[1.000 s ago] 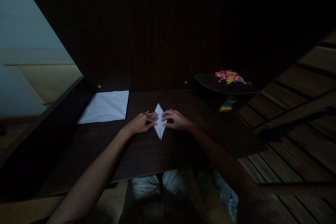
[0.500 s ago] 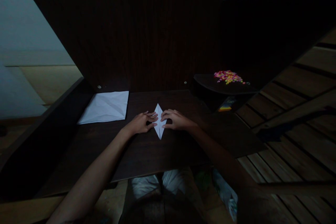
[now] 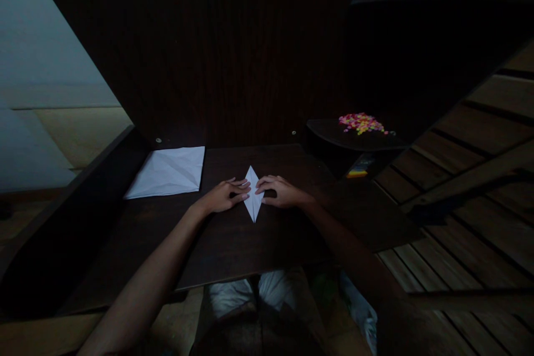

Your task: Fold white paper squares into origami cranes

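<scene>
- White folded paper (image 3: 254,204), diamond-shaped: no clear change over the last second; outline and position remain as they were. Judgement: the paper is being held steady, with no new fold formed in this interval.
- Location: flat between the two grips, touched by both; one point extends beyond the fingertips, the other toward the wearer.
- Left grip (image 3: 226,196): fingers extended, thumb set apart from them, tips resting on the paper's left side.
- Right grip (image 3: 282,192): fingers curved, thumb separated, tips on the paper's right side. No pinch is visible in either grip.
- Table (image 3: 237,247): dark surface beneath both grips.
- White sheet (image 3: 169,172): creased, beyond and left of the left grip, well apart.
- Coloured pieces (image 3: 362,123): heaped on a small shelf (image 3: 323,129), beyond and right of the right grip.
</scene>
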`<state>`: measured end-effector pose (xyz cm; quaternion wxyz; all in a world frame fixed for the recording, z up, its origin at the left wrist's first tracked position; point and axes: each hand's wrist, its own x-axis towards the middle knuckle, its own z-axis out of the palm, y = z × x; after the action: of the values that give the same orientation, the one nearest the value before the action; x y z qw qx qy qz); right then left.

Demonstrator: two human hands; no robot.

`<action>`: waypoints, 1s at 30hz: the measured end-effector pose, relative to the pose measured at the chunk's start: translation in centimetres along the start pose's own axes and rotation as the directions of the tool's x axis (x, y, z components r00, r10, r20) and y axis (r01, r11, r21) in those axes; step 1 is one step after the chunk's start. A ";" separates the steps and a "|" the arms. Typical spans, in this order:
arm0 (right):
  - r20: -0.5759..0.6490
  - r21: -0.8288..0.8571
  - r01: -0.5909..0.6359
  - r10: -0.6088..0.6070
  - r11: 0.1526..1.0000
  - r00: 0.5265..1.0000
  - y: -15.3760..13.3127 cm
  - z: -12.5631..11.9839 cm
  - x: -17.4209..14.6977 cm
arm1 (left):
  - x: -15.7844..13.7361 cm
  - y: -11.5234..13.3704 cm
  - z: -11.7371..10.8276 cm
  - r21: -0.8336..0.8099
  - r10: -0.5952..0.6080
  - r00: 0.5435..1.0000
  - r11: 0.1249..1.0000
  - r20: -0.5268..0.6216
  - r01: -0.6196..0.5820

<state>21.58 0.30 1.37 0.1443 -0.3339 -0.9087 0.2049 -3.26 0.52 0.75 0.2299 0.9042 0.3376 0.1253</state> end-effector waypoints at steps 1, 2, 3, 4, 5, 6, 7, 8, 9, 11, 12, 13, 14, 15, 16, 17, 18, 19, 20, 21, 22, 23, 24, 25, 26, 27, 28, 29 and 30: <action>-0.010 0.004 -0.007 0.007 1.000 1.000 0.0 0.1 0.0 | 0.1 -0.1 0.0 -0.008 0.001 1.000 1.000 -0.011 -0.001; -0.021 0.005 -0.012 0.012 1.000 1.000 0.1 0.2 0.1 | 0.1 -0.1 0.1 -0.009 0.003 1.000 1.000 -0.021 -0.003; -0.033 0.002 -0.015 0.015 1.000 0.999 0.1 0.3 0.2 | 0.2 -0.2 0.2 -0.005 0.006 1.000 1.000 -0.030 -0.007; -0.044 -0.001 -0.016 0.016 1.000 0.999 0.0 0.4 0.2 | 0.2 -0.3 0.2 0.003 0.009 0.999 1.000 -0.039 -0.009; -0.054 -0.006 -0.016 0.016 1.000 0.998 0.0 0.5 0.2 | 0.3 -0.3 0.3 0.010 0.011 0.999 1.000 -0.048 -0.010; -0.062 -0.011 -0.017 0.016 1.000 0.998 0.0 0.6 0.3 | 0.3 -0.4 0.4 0.016 0.010 0.998 1.000 -0.056 -0.009; -0.068 -0.015 -0.018 0.017 1.000 0.998 0.0 0.6 0.3 | 0.3 -0.4 0.4 0.019 0.009 0.998 1.000 -0.062 -0.008; -0.070 -0.019 -0.020 0.019 1.000 0.997 -0.1 0.6 0.3 | 0.3 -0.4 0.5 0.022 0.009 0.998 1.000 -0.068 -0.007; -0.069 -0.022 -0.023 0.022 0.999 0.997 -0.1 0.6 0.3 | 0.3 -0.4 0.5 0.025 0.008 0.997 1.000 -0.075 -0.006; -0.063 -0.025 -0.028 0.027 0.999 0.998 0.0 0.6 0.3 | 0.3 -0.4 0.6 0.031 0.008 0.997 0.999 -0.082 -0.006; -0.061 -0.023 -0.027 0.025 0.999 0.998 0.0 0.6 0.3 | 0.3 -0.3 0.6 0.034 0.009 0.996 0.999 -0.084 -0.007; -0.060 -0.019 -0.022 0.021 1.000 0.998 0.1 0.6 0.3 | 0.3 -0.3 0.6 0.036 0.010 0.996 0.999 -0.086 -0.007; -0.062 -0.014 -0.017 0.016 1.000 0.998 0.1 0.6 0.3 | 0.2 -0.2 0.6 0.036 0.011 0.996 0.999 -0.084 -0.008; -0.065 -0.009 -0.011 0.010 1.000 0.998 0.2 0.7 0.3 | 0.2 -0.2 0.5 0.035 0.011 0.997 0.999 -0.083 -0.008; -0.066 -0.004 -0.006 0.006 1.000 0.998 0.2 0.7 0.3 | 0.2 -0.2 0.5 0.034 0.012 0.997 0.999 -0.082 -0.009; -0.066 -0.001 -0.004 0.004 1.000 0.998 0.2 0.7 0.3 | 0.2 -0.1 0.5 0.033 0.012 0.997 0.999 -0.082 -0.010; -0.065 0.001 -0.006 0.006 1.000 0.998 0.2 0.7 0.3 | 0.2 -0.1 0.5 0.032 0.014 0.996 0.999 -0.083 -0.011; -0.062 0.002 -0.010 0.010 1.000 0.998 0.2 0.7 0.2 | 0.2 0.0 0.5 0.033 0.016 0.996 0.999 -0.086 -0.013; -0.059 0.002 -0.016 0.016 1.000 0.998 0.1 0.6 0.2 | 0.2 0.0 0.5 0.035 0.019 0.996 0.999 -0.089 -0.016; -0.057 0.002 -0.021 0.022 1.000 0.998 0.1 0.6 0.2 | 0.2 0.1 0.5 0.039 0.023 0.996 0.999 -0.092 -0.019; -0.056 0.003 -0.027 0.027 1.000 0.998 0.0 0.6 0.2 | 0.2 0.1 0.5 0.046 0.026 0.995 0.999 -0.094 -0.022; -0.056 0.004 -0.030 0.030 1.000 0.998 -0.1 0.6 0.2 | 0.2 0.2 0.5 0.056 0.031 0.995 0.998 -0.098 -0.025; -0.056 0.006 -0.031 0.031 1.000 0.998 -0.1 0.5 0.2 | 0.2 0.2 0.6 0.069 0.036 0.994 0.997 -0.102 -0.029; -0.056 0.006 -0.030 0.031 1.000 0.998 -0.1 0.5 0.2 | 0.3 0.2 0.6 0.083 0.040 0.993 0.996 -0.108 -0.031; -0.056 0.005 -0.030 0.031 1.000 0.998 -0.2 0.5 0.3 | 0.3 0.2 0.7 0.097 0.042 0.992 0.995 -0.119 -0.031; -0.055 0.004 -0.030 0.030 1.000 0.998 -0.2 0.5 0.3 | 0.3 0.1 0.8 0.111 0.043 0.990 0.993 -0.131 -0.028; -0.056 0.003 -0.032 0.032 0.999 0.998 -0.1 0.6 0.3 | 0.3 0.1 1.0 0.120 0.041 0.988 0.992 -0.146 -0.023; -0.055 0.003 -0.033 0.033 0.999 0.998 -0.1 0.6 0.3 | 0.3 0.1 1.1 0.127 0.037 0.986 0.992 -0.161 -0.017; -0.056 0.004 -0.036 0.036 0.999 0.998 -0.1 0.6 0.3 | 0.3 0.1 1.2 0.131 0.032 0.984 0.991 -0.174 -0.009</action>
<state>21.03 0.30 0.88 0.1665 -0.3557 -0.8978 0.1994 -2.57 0.27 -0.25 0.1386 0.9061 0.3547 0.1845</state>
